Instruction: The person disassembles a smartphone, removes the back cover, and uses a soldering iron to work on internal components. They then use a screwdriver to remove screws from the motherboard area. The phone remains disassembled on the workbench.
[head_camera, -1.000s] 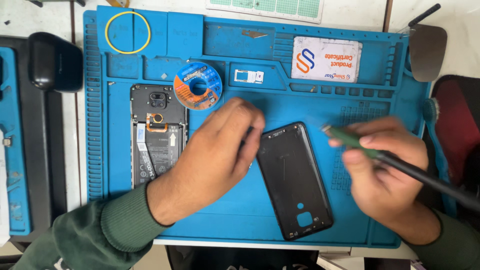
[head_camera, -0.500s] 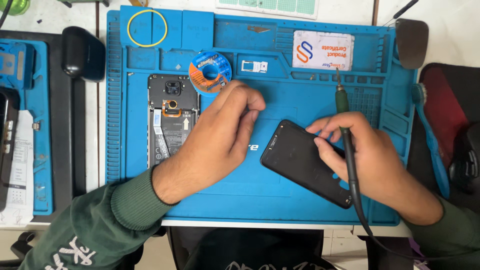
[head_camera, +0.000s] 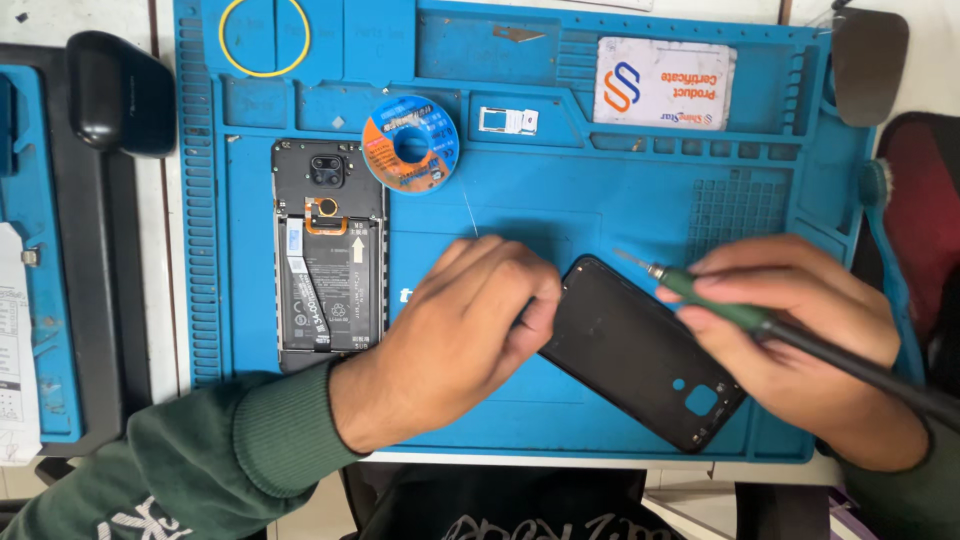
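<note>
My left hand (head_camera: 465, 325) rests on the blue work mat (head_camera: 560, 200), its fingers touching the near left edge of a black phone back cover (head_camera: 635, 350) that lies tilted on the mat. My right hand (head_camera: 810, 335) holds a green-handled soldering iron (head_camera: 715, 300) with a black cable, its thin metal tip pointing left just above the cover's upper edge. An opened phone (head_camera: 328, 255) with its battery and camera exposed lies on the mat to the left of my left hand.
A spool of solder wick (head_camera: 411, 144) sits above the opened phone, with a small SIM tray (head_camera: 508, 120) and a white card (head_camera: 664, 84) farther right. A yellow ring (head_camera: 264, 37) lies top left. A black case (head_camera: 120, 92) stands off the mat's left side.
The back cover has turned and lies more diagonally. My right hand has shifted its grip so the iron now points left instead of up. My left hand stayed at the cover's edge.
</note>
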